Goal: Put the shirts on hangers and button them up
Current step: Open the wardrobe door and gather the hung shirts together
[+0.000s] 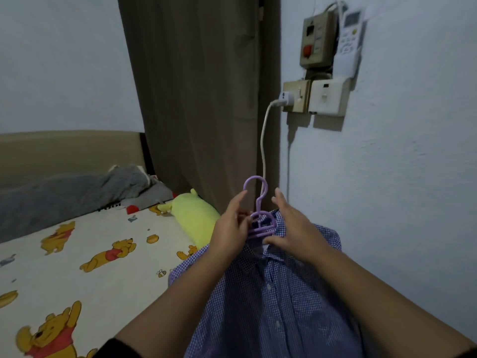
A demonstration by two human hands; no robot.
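The bed [85, 254] fills the lower left of the view, its cartoon-bear sheet cut off by the left and bottom frame edges; a padded headboard [69, 151] closes its far side against the wall. A brown curtain [196, 99] hangs from the top edge to behind the hands, hiding the corner between the two walls. The right wall [400, 189] is bare below the switch cluster, and it stands just beside the shirt's right shoulder. The blue checked shirt [268, 293] hangs in the lower centre, draped on the hanger, with its hem cut off by the bottom edge and its left shoulder partly covered by the left forearm; several front buttons show, but whether they are fastened cannot be told. A grey blanket [77, 192] lies bunched at the head of the bed, and a yellow-green plush bolster [193, 215] lies along the bed's right edge, its near end hidden behind the left hand. The left hand [229, 231] grips the collar area at the hanger's neck with curled fingers, index raised. The right hand [289, 228] pinches the collar just below the hanger bars, thumb under, the other fingers extended. The purple hanger [259, 218] stands upright between both hands, hook free in the air, its shoulders hidden inside the shirt. A white cable [263, 140] drops from a wall plug [285, 99] to behind the hook.
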